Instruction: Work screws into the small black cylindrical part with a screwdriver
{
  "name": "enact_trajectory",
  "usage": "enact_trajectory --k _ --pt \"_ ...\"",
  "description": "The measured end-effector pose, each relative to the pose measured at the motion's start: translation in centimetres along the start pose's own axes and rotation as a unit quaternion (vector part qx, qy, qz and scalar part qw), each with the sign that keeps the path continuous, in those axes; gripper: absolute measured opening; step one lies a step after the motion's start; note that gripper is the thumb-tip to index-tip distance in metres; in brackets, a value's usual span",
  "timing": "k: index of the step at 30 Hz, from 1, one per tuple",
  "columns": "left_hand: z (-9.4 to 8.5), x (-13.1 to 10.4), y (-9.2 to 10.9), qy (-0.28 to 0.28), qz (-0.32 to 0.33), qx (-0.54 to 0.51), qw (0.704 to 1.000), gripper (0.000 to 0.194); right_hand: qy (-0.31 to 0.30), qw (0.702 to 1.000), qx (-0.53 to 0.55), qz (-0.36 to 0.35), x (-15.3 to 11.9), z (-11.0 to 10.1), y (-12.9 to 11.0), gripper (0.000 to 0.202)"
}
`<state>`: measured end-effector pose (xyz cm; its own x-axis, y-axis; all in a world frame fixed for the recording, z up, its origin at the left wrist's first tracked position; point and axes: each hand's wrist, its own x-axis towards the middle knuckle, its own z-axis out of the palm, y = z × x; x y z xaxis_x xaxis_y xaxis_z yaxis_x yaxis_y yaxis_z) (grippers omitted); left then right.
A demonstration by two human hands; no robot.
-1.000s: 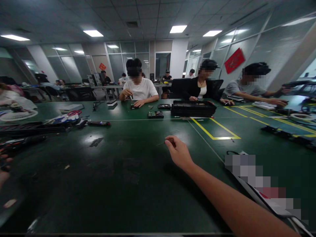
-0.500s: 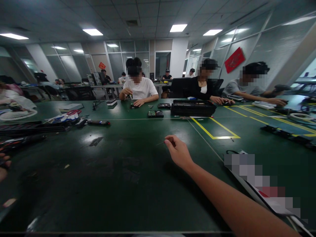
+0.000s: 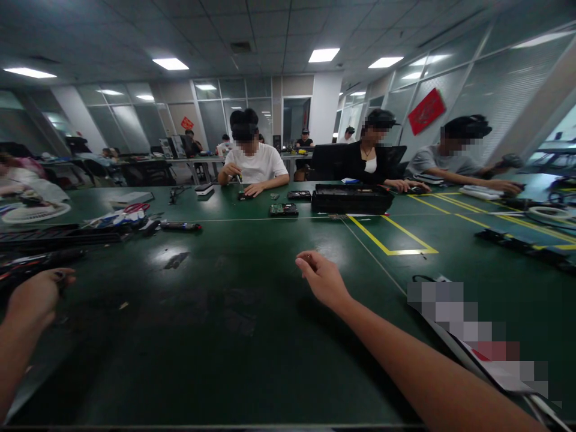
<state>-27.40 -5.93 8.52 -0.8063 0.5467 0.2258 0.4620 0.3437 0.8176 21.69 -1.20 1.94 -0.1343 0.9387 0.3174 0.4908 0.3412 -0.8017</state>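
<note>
Above the green table (image 3: 180, 348), my right hand (image 3: 324, 281) is held near the middle with thumb and fingers curled together. Whatever those fingers hold, if anything, is too small or hidden to name. On the left, my left hand (image 3: 36, 300) is closed around a small dark piece (image 3: 60, 277) whose kind I cannot make out. Just behind the left hand lies a dark tool with orange parts (image 3: 27, 267), apart from the fingers as far as I can see.
Across the table a person (image 3: 256, 162) works on a small dark device. An opened hard drive (image 3: 283, 209) and a long black box (image 3: 353, 198) stand in front. Red-handled scissors (image 3: 135, 208) and a black cylindrical tool (image 3: 180, 226) lie left. Yellow tape (image 3: 409, 251) marks the right side.
My left hand has come further into view from the left edge, with a small dark piece. The thin rod seen at my right fingertips no longer shows; that hand has barely moved.
</note>
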Motion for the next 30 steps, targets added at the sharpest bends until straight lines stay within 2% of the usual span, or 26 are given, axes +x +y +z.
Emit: enact_trajectory --k 3,6,11,12,13,15,18,20,22,24,26,28,30 --pt "2.8 0.2 0.0 -0.081 -0.03 -0.102 0.991 0.014 -0.015 1.0 0.004 0.004 -0.1 -0.2 0.0 0.028" --pt "6.6 -1.6 1.3 -0.142 0.001 -0.133 0.981 0.017 -0.016 1.0 0.001 0.001 -0.2 -0.4 0.0 0.029" --pt "12.1 -7.6 5.9 -0.278 0.081 -0.183 0.939 0.023 -0.014 1.0 0.001 -0.014 -0.2 -0.6 0.0 0.03" --pt "12.9 -9.0 6.9 -0.302 0.108 -0.19 0.928 0.023 -0.014 1.0 0.001 -0.014 -0.2 -0.7 0.0 0.03" --pt "13.7 -10.4 7.8 -0.334 0.165 -0.188 0.909 0.025 -0.012 1.0 0.0 -0.014 -0.1 -0.7 0.0 0.029" --pt "15.1 -13.4 9.5 -0.37 0.208 -0.185 0.886 0.025 -0.006 1.0 -0.003 -0.013 -0.1 -0.6 -0.1 0.028" --pt "16.7 -17.8 11.0 -0.435 0.268 -0.154 0.846 0.015 0.012 1.0 -0.004 -0.008 -0.2 -0.6 -0.3 0.028" --pt "17.4 -20.3 11.4 -0.472 0.329 -0.108 0.81 0.018 0.026 1.0 0.005 -0.011 -0.2 -0.6 -0.3 0.031" --pt "17.8 -22.2 11.3 -0.486 0.352 -0.074 0.796 0.018 0.039 0.999 0.014 -0.014 -0.2 -0.6 -0.4 0.033" --pt "18.0 -23.2 10.9 -0.489 0.359 -0.05 0.794 0.012 0.049 0.998 0.021 -0.013 -0.1 -0.6 -0.4 0.032" --pt "18.2 -23.3 10.4 -0.483 0.36 -0.032 0.797 0.024 0.06 0.997 0.042 -0.005 -0.1 -0.6 -0.4 0.03" --pt "18.5 -23.0 9.8 -0.468 0.349 -0.028 0.811 0.032 0.064 0.993 0.095 0.007 0.0 -0.6 -0.2 0.027" --pt "18.8 -22.6 9.2 -0.452 0.331 -0.038 0.827 0.028 0.07 0.982 0.174 0.022 0.2 -0.5 -0.1 0.023"
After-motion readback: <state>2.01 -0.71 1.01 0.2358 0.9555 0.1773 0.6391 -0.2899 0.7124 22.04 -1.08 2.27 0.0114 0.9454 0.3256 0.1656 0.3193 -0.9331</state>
